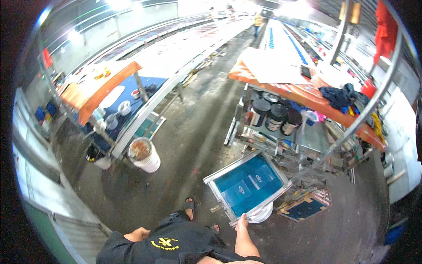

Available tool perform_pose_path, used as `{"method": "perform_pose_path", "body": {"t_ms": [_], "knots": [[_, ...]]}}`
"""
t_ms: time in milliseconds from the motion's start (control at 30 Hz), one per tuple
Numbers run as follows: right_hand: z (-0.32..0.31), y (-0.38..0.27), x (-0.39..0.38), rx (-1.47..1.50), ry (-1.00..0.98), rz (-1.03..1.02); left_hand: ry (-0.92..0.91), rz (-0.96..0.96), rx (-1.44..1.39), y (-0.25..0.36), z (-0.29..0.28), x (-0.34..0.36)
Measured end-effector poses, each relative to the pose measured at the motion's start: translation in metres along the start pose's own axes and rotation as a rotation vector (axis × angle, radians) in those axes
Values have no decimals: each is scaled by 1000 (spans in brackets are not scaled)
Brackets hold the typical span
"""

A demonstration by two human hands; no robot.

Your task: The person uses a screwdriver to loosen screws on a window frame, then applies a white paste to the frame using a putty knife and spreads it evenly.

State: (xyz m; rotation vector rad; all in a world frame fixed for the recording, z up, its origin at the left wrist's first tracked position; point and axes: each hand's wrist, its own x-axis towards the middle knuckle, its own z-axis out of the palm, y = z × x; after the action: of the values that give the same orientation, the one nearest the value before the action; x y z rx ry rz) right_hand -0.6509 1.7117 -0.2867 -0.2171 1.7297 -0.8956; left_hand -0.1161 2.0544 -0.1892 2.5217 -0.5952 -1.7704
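Observation:
My right hand grips the lower edge of a screen-printing frame with a blue-green mesh, an aluminium border and two small oval marks, tilted and resting by a metal rack. A white round tub sits behind the frame's lower edge. My left hand is low by my side at the left of my dark shirt, its fingers mostly hidden.
A white bucket stands left of the aisle. Long tables run away on both sides, the right one holding black tubs underneath. More frames lean at lower right. A person walks far off.

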Motion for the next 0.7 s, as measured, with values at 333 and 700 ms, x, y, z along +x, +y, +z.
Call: {"method": "perform_pose_path", "body": {"t_ms": [333, 700], "knots": [[-26, -2, -26, -169, -229, 117, 290, 267, 501, 80, 37, 0], [-122, 87, -67, -598, -338, 364, 287, 19, -212, 56, -1, -25]]}}
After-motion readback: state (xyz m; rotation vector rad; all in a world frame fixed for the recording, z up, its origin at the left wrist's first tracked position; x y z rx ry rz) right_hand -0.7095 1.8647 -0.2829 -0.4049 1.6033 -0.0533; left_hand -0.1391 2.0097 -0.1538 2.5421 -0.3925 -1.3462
